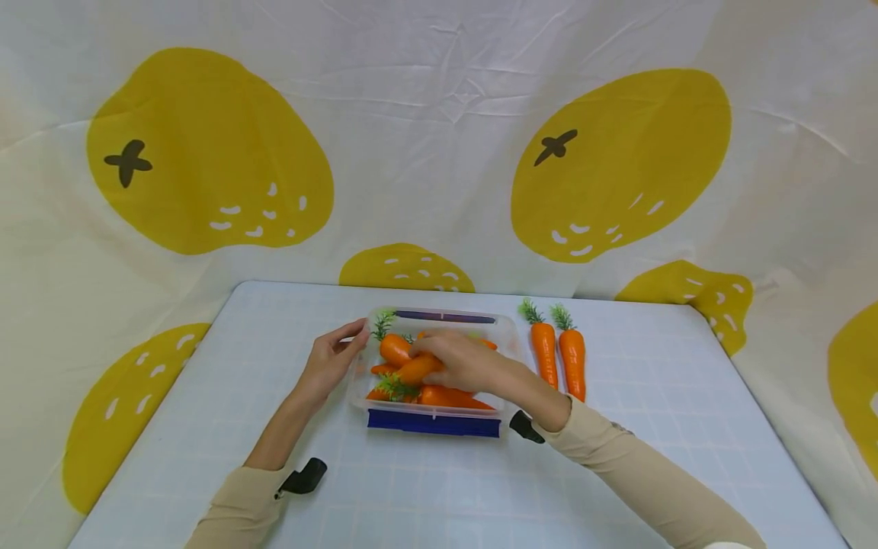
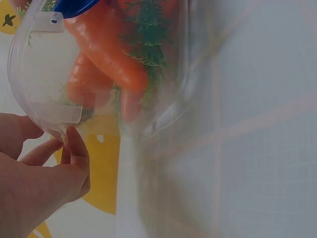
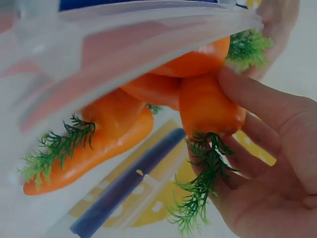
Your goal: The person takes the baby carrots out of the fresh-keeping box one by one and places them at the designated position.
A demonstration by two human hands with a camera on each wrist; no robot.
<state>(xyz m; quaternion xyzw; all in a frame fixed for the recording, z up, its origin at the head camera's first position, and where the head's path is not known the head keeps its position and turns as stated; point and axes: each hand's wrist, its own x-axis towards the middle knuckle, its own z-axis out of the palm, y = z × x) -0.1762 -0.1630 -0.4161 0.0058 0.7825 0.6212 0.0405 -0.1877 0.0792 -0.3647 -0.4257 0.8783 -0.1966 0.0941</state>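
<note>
With the box taken as the dial's centre, beige sleeves [image 1: 645,465] are reaching in from 7 and 5 o'clock. At 6 o'clock, a smooth blue latch flap [image 1: 434,423] is hanging from the clear plastic box [image 1: 509,335]. Inside its rim, a glossy, tapering carrot [image 1: 420,370] is being gripped near its leafy end by the right hand [image 1: 466,362], its thumb and fingers partly curled round it; other shiny carrots [image 1: 453,398] with feathery green fronds are being contained below. At 10 o'clock, the thin, rounded rim is being pinched by the left hand [image 1: 332,362], its fingertips almost together. At 3 o'clock, two loose carrots [image 1: 572,358] are being supported side by side, fronds toward 12, by the pale, faintly gridded tabletop [image 1: 309,313]. Beyond, this is being backed by creased white cloth [image 1: 425,76] bearing rounded yellow prints [image 1: 206,152].
</note>
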